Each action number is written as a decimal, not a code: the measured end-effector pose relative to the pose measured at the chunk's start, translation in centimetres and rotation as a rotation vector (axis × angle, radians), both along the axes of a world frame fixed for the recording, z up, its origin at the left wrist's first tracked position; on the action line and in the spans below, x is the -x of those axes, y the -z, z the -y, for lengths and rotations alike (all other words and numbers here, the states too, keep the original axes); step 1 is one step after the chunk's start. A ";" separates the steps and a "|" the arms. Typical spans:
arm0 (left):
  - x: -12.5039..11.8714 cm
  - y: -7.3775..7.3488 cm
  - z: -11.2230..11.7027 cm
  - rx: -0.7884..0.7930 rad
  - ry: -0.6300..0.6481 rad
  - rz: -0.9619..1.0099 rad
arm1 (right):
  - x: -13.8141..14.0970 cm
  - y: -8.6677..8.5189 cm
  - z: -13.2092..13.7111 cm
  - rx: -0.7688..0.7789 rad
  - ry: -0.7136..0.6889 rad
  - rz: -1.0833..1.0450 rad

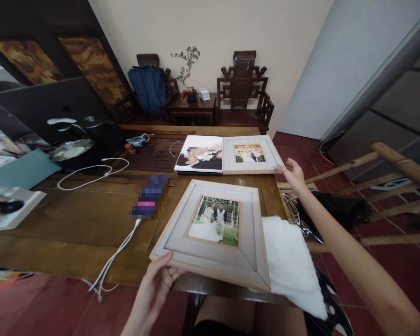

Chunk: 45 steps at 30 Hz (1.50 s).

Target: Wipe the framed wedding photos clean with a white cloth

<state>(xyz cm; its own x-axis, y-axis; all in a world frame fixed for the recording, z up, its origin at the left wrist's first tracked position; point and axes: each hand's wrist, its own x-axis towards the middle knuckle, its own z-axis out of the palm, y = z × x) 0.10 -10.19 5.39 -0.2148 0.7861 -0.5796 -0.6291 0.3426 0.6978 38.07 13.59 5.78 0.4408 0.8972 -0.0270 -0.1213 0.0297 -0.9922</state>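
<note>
Left hand [160, 275]: closed on the lower left corner of the near framed photo [215, 223], thumb on top, fingers beneath. Right hand [292, 173]: well apart from the left, fingertips at the right rim of the far framed photo [251, 154]; we cannot tell whether it pinches or only touches.

The near framed photo lies face up at the table's [101, 221] near edge; we cannot tell how much of it rests on the wood. We judge it stiff and fairly light, its pale rim perhaps smooth, the corners easy to chip. Best hold: the outer rim at 2 opposite sides, off the picture.

White cloth [289, 259] beside its right edge; we reckon it could drag along. Beyond, the far framed photo sits against a photo-covered album [200, 154], limiting room at the back. To the left, a phone [150, 197] with white cables [117, 254] that could snag. Further out: lidded pot [72, 149] at left, wooden chair [406, 165] at right.
</note>
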 end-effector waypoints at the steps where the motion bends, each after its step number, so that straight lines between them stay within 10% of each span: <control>1: 0.1 0.0 -0.1 0.005 0.001 0.010 | 0.4 -0.6 2.2 -0.047 0.014 0.061; 7: 0.2 -0.3 -0.7 0.000 -0.049 0.021 | 4.1 -2.2 20.9 -0.614 -0.654 1.088; 11: 0.1 -0.3 -0.9 -0.031 -0.065 0.013 | 5.8 -0.2 27.3 -0.585 -0.716 1.429; 19: -0.1 -0.3 -0.8 -0.067 -0.032 0.024 | 7.5 2.7 25.9 -0.407 -0.389 1.499; 28: -0.2 0.3 -0.9 -0.115 -0.004 0.022 | -1.7 -5.1 24.7 -0.275 0.145 0.865; 33: -1.0 0.6 -1.3 -0.141 0.021 0.011 | -2.7 -9.3 24.5 -0.326 -0.022 0.824; 45: -2.9 1.0 -2.5 -0.077 0.072 0.068 | -2.9 -11.6 21.1 -0.220 0.018 0.862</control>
<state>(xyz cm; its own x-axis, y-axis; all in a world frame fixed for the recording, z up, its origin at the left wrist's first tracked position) 2.99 -7.72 4.41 -0.1189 0.8409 -0.5280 -0.6514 0.3353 0.6806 41.01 -7.56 17.37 0.2425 0.8357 0.4928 0.6671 0.2252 -0.7102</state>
